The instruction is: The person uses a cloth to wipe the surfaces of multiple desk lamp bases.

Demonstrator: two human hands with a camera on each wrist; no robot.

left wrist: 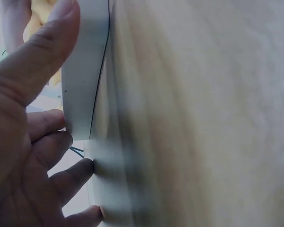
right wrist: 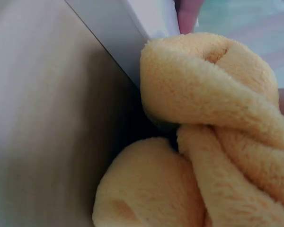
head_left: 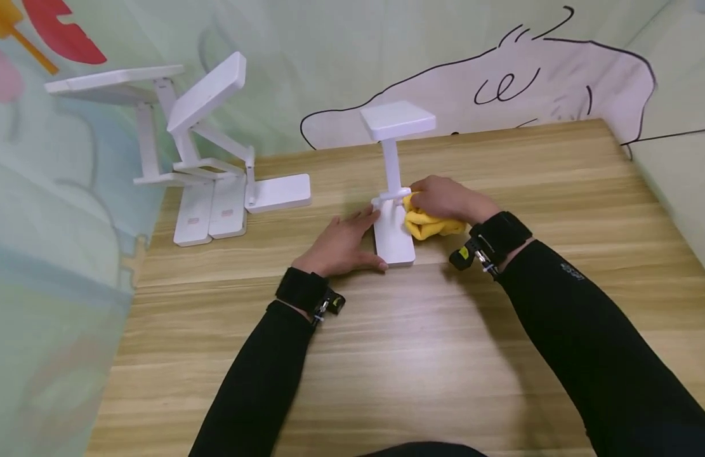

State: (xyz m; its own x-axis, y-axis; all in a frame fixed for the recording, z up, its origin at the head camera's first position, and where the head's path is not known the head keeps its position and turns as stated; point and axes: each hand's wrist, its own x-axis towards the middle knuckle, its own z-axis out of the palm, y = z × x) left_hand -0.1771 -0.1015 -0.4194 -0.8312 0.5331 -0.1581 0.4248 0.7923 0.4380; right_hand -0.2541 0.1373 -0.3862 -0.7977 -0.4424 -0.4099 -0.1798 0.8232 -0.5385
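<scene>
A white folding stand with a flat rectangular head stands upright on the wooden table. My left hand touches the left side of its slab base, thumb and fingers spread apart along it. In my right hand is a bunched yellow cloth, gripped against the right side of the base. In the right wrist view the fluffy cloth fills much of the frame and hides most of that hand. The left wrist view shows the left fingers loosely spread beside the base.
Several similar white stands are grouped at the table's back left, their bases close together and their arms folded at different angles. Behind the wooden table hangs a printed cloth backdrop. Black wrist bands with small cameras sit on both wrists.
</scene>
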